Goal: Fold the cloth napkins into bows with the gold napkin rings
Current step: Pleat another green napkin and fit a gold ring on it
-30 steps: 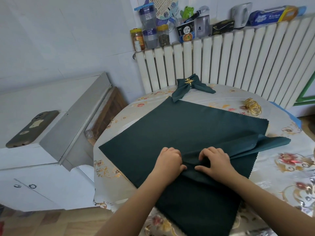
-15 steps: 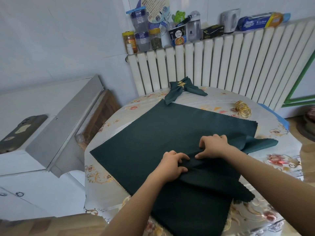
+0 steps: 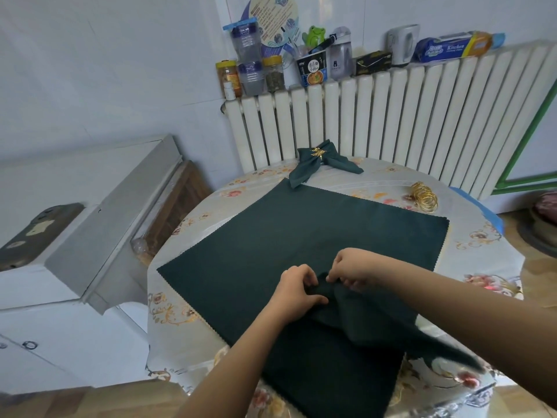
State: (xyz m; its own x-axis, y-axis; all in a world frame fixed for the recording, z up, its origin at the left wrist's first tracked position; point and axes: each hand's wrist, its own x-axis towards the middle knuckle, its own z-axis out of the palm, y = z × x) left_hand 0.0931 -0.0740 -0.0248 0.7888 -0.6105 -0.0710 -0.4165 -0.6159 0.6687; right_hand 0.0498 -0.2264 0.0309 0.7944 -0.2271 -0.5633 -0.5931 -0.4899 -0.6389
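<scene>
- A person is standing over a round table covered in a glossy floral tablecloth (image 3: 193, 321), both bare forearms reaching in from the near edge.
- A large dark green cloth napkin (image 3: 271, 245) is lying spread flat over most of the tabletop — its zigzag-cut edges are showing along the left and far sides.
- A second dark green napkin, gathered into pleats (image 3: 361, 315), is lying on top of the flat one, toward its near right part, with a pointed tail trailing off to the right over the table's edge.
- The left hand (image 3: 297, 289) is gripping the bunched end of the pleated cloth, fingers curled round the folds and thumb tucked underneath.
- The right hand (image 3: 354, 270) is pinching the same gathered end from the other side, fingertips bent down into the fabric; the two hands are sitting just beside each other.
- A finished dark green napkin bow with a gold leaf-shaped ring at its middle (image 3: 321, 161) is resting at the far edge of the table, close to the white ribbed radiator (image 3: 391, 122).
- A small heap of loose gold wire napkin rings (image 3: 425, 197) is lying at the far right of the table — well apart from both hands.
- Jars, bottles and boxes are standing in a row along the top of the radiator.
</scene>
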